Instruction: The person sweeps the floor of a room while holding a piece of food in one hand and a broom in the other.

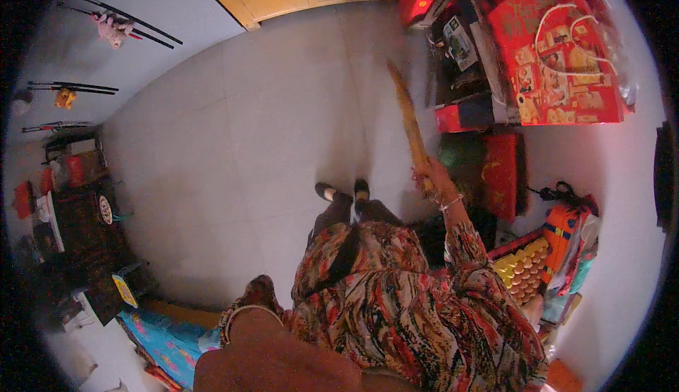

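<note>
Right hand point(437, 181): fingers wrapped round the near end of a long yellow-brown stick point(409, 119). Stick runs forward from the knuckles, long axis slanting slightly left, over the grey floor point(247, 123), left of the red bag point(523, 38). Left hand not visible; cannot tell its fingers.

Before the shoes point(361, 188) stretched the floor point(212, 158), with a cabinet point(276, 3) at its far edge. The stick point(409, 119), in the right grip point(433, 180), reached forward over the floor, to the right of the shoes. Farther right was a gift bag point(534, 59); nearer the person stood a box point(501, 180), then eggs point(541, 256) in a tray point(508, 268). Rods point(152, 36) lined the left wall point(163, 3); a cloth point(166, 346) lay at near left.
</note>
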The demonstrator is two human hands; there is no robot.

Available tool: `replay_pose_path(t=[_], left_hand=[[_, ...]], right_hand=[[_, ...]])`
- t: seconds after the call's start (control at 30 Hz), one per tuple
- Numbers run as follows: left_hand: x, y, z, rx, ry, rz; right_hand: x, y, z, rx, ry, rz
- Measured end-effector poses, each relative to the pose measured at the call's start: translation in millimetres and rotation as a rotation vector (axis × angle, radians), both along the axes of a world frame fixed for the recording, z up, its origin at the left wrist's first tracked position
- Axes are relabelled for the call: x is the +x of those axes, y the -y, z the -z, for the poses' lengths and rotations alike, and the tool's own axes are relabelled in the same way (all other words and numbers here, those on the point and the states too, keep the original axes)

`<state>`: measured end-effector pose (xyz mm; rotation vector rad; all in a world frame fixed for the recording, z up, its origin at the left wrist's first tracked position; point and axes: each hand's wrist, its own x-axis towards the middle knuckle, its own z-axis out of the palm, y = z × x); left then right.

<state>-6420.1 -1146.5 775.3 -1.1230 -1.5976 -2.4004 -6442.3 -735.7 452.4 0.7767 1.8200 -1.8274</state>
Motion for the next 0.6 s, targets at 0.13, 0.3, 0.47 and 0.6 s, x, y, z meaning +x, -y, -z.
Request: replay_pose_path(t=[0.13, 0.3, 0.47, 0.6], left_hand=[[-7, 10, 12, -0.010, 0.023, -0.081], [-10, 20, 30, -0.014, 0.133, -0.257], [-2, 29, 74, -0.026, 0.496, -0.485], [5, 38, 104, -0.010, 0.711, -0.546]], right_hand=[[-17, 17, 10, 0.041, 0.122, -0.057], [16, 69, 73, 0.051, 0.011, -0.422], [10, 127, 61, 0.140, 0.014, -0.775], [4, 127, 59, 0.096, 0.147, -0.778]])
